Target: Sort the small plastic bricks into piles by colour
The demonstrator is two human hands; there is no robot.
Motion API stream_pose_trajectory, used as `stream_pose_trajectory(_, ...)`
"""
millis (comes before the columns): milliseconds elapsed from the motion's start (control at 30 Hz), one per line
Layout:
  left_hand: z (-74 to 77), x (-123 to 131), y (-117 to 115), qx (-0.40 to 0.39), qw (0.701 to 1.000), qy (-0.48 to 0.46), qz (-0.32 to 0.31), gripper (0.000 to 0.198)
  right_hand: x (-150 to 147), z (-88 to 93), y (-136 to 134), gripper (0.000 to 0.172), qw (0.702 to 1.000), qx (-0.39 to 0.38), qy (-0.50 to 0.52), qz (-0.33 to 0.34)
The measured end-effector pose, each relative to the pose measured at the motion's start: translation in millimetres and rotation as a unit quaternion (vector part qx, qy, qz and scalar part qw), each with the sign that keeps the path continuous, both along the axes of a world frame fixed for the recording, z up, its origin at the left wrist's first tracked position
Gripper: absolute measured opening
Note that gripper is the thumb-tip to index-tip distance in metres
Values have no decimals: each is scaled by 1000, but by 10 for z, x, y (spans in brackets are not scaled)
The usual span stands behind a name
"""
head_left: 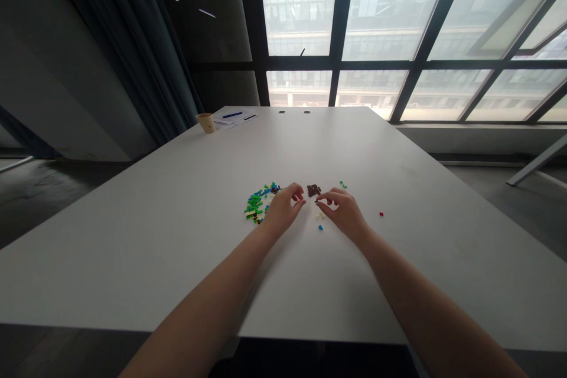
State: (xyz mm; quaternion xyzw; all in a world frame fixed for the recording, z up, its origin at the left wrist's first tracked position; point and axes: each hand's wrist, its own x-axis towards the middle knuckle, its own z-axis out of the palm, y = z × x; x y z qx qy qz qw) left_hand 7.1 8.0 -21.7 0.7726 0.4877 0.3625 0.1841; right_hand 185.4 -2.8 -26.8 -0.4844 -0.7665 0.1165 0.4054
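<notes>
My right hand [341,208] pinches a small dark brown brick [316,200] between thumb and fingertips, low over the white table. Just beyond those fingertips sits a cluster of dark brown bricks [313,190]; whether they are joined together is too small to tell. My left hand [286,204] is open, its fingers curved with a gap to the thumb and nothing visible between them. It partly hides a spread-out pile of green, blue, yellow and brown bricks [254,202] on its left. A few cream bricks [319,215] and a blue brick [321,227] lie near my right hand.
Green bricks [342,184] lie beyond my right hand, and a red brick [381,214] lies to its right. Farther off on the white table [177,248] stand a paper cup [206,123] and papers [225,122] with a blue pen [233,114], at the left edge.
</notes>
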Motion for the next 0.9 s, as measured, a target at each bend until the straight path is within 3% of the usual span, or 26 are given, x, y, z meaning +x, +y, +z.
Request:
stream_pose_trajectory(167, -40, -105, 68, 4, 986, 133, 101, 11, 137, -38, 95, 12, 999, -18, -12, -32)
stream_pose_trajectory(367, -76, -189, 77, -84, 928, 299, 204, 25, 308, -143, 210, 15, 991, -78, -39, -101)
stream_pose_trajectory(600, -100, -223, 121, -108, 927, 310, 182, 24, 95, -188, 214, 14, 973, -133, -105, -159)
stream_pose_trajectory(900, -164, -281, 190, -91, 954, 237, 159, 26, -84, -200, 275, 17, 968, -114, -156, -163)
